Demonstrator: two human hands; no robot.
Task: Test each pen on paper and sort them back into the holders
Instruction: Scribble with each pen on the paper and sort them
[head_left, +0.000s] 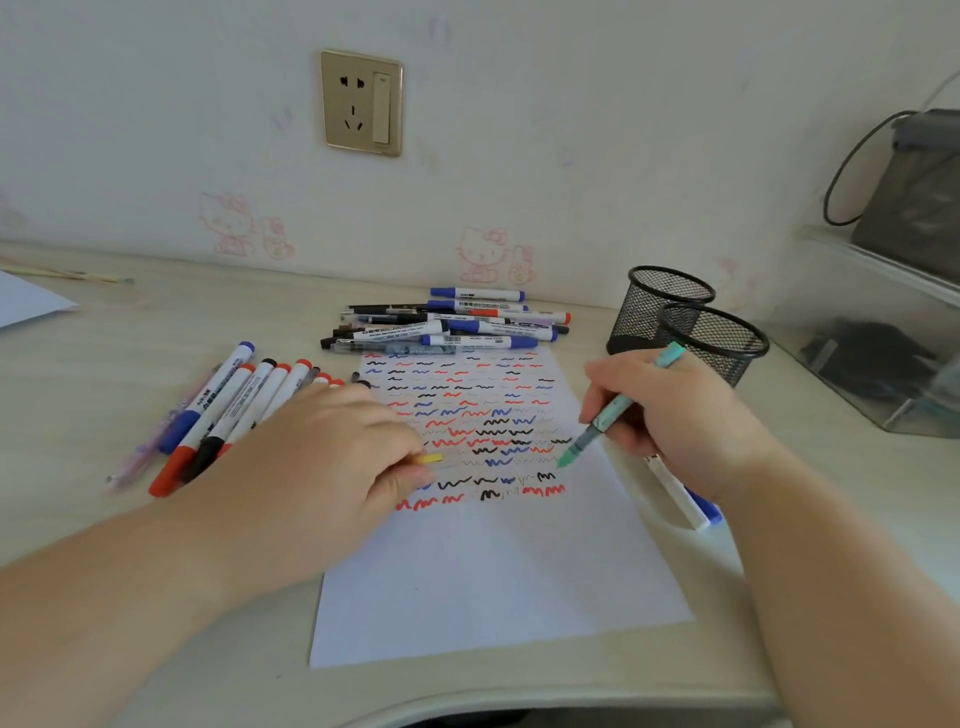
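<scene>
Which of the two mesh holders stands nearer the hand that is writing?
The front mesh holder, just behind the right hand; the other holder stands farther back, toward the wall.

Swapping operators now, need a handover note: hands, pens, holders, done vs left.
Right hand holds a teal pen, tip down at the paper.
Left hand rests on the paper's left edge, pinching something yellow.
Paper is covered in squiggle rows.
Pens lie in a pile behind the paper and a row left of it; one marker under the right wrist.
Both mesh holders look empty: sorting not started.
</scene>
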